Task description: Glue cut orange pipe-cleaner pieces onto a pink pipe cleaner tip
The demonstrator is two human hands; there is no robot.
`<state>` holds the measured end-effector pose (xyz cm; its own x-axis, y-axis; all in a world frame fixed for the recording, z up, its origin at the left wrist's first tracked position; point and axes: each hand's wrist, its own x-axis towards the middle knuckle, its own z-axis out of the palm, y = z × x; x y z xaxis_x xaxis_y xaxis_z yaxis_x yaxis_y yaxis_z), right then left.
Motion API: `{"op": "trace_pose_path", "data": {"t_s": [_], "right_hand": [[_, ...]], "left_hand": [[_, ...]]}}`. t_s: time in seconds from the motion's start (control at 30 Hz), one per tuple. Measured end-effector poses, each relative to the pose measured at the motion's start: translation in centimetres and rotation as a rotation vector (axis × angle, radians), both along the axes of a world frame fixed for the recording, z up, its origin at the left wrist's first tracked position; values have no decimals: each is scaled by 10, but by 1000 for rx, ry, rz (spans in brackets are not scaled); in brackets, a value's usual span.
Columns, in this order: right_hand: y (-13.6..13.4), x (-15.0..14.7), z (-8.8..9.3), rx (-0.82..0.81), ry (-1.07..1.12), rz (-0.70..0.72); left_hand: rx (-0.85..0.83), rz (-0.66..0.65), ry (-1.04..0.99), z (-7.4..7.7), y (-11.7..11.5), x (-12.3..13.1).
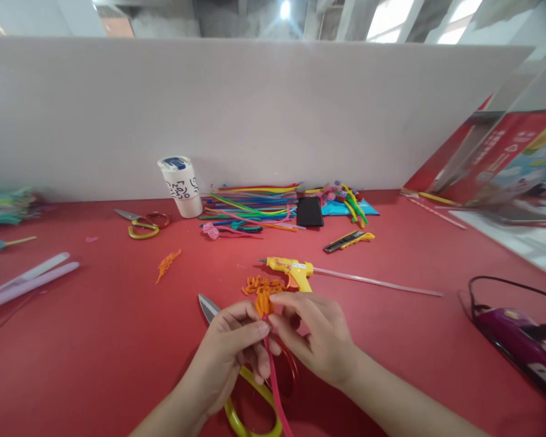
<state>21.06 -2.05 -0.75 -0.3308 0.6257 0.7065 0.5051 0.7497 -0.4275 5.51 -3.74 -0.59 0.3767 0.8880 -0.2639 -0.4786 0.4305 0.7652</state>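
Note:
Near the table's front, my left hand [236, 340] pinches a pink pipe-cleaner stem [274, 379] just under its top. An orange pipe-cleaner flower head [264, 302] of short bent pieces sits on that stem. Thumb and forefinger of my right hand [316, 334] close on the right side of the flower head. Below both hands lies a large pair of scissors [236, 416] with yellow and red handles, partly covered by them. Just beyond the flower is a loose pile of orange pieces [255, 284], beside a yellow glue gun [291, 265] with a long clear glue stick.
Farther back are a white tumbler [188, 194], smaller scissors [143, 229], many coloured pipe cleaners [250, 203], a black phone [310, 212] and a yellow utility knife [349, 241]. A purple power strip [519, 340] with a black cord lies at right. An orange sprig [167, 265] lies left of centre.

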Motion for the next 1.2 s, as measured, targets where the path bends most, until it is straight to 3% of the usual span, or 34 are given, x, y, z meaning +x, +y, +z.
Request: {"op": "trace_pose_path", "data": {"t_s": [0.3,0.43,0.53,0.63,0.7,0.93,1.2], "right_hand": [[-1,-1,1,5,-16,8],[1,5,7,-34,-6,-1],[15,17,11,-170,-54,-262],[35,28,7,-447,-323,-604],[46,33,1,-620,-362,-634],[63,39,-13,-827,-90,-485],[52,40,3,-1078,445,-79]], "left_hand": [[8,-17,23,1,0,0],[14,32,46,1,3,-1],[28,93,91,1,4,-2],[54,141,135,1,7,-4],[59,163,161,0,8,-5],[56,171,127,2,12,-5],[41,167,94,6,13,-10]]}}
